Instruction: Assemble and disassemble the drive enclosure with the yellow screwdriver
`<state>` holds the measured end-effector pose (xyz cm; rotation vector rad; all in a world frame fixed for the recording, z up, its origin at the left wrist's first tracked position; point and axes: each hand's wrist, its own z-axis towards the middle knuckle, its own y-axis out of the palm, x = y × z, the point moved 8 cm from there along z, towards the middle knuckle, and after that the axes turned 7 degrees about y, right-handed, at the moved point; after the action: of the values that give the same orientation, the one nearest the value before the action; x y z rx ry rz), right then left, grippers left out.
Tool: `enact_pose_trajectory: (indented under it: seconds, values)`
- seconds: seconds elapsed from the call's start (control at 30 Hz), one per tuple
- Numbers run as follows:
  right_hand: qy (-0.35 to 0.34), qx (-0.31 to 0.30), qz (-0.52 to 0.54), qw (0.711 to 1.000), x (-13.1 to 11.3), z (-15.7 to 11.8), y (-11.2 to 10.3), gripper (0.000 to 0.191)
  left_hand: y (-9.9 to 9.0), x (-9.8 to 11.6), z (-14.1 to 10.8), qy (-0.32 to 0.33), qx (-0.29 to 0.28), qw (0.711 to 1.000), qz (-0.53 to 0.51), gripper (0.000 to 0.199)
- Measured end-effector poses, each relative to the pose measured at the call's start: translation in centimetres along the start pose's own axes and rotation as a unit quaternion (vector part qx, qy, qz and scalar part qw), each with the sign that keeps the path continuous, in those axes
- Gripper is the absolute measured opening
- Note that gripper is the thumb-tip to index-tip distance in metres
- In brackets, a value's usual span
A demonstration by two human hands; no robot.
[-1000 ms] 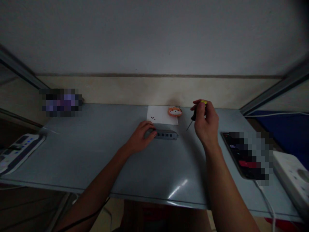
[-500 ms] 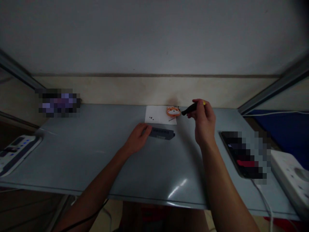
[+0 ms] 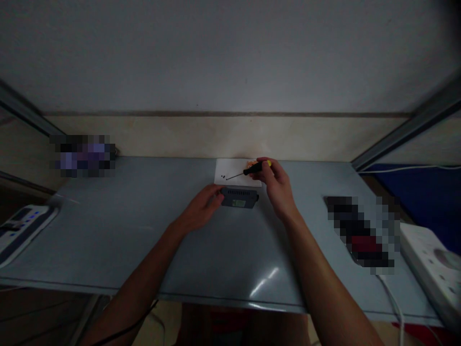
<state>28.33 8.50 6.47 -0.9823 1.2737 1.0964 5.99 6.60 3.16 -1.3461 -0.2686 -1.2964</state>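
My right hand (image 3: 276,185) is closed around the black and yellow handle of a screwdriver (image 3: 253,167). Its thin shaft slants down to the left, and the tip is at the small dark screws (image 3: 223,176) lying on a white sheet of paper (image 3: 235,166). Whether the tip touches a screw I cannot tell. My left hand (image 3: 203,206) grips the left end of a dark grey box-shaped device (image 3: 239,197) with a row of vent slots and a pale label. An orange animal-face item (image 3: 251,164) sits on the paper, partly hidden behind the screwdriver and my right hand.
A phone (image 3: 355,233), blurred out, lies on the right of the grey table (image 3: 216,259) with a white cable. Beside it is a white power strip (image 3: 428,254). At the left edge stands another power strip (image 3: 29,230); a pixelated purple object (image 3: 84,156) is at the back left.
My right hand has moved left and down with the screwdriver, bringing its tip to the screws. The grey device has tilted slightly in my left hand, so its label shows more.
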Motion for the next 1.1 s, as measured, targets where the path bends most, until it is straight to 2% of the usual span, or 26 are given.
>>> enact_pose_trajectory:
  seconds: [0.27, 0.53, 0.77, 0.9, 1.1]
  values:
    - [-0.010, -0.029, -0.022, 0.999, 0.5, -0.2, 1.6, 0.042, -0.1, 0.5, 0.0, 0.039, 0.007, 0.999, 0.019, 0.041]
    - [-0.023, -0.004, 0.003, 1.000, -0.4, -0.2, 0.6, 0.041, -0.5, 0.1, 0.4, 0.043, 0.049, 0.997, 0.036, 0.031]
    - [-0.030, 0.005, 0.090, 0.995, -1.5, -0.4, -0.2, 0.040, -0.5, -0.6, 0.3, 0.019, 0.054, 0.997, 0.044, 0.031]
    - [-0.016, -0.002, 0.108, 0.994, -1.4, -0.2, -0.2, 0.040, -0.7, 0.0, 0.2, 0.023, 0.058, 0.997, 0.052, 0.037]
    - [0.032, -0.009, 0.132, 0.991, 0.6, 0.4, 0.1, 0.037, -1.8, 1.9, -0.2, 0.092, 0.100, 0.987, 0.086, 0.042]
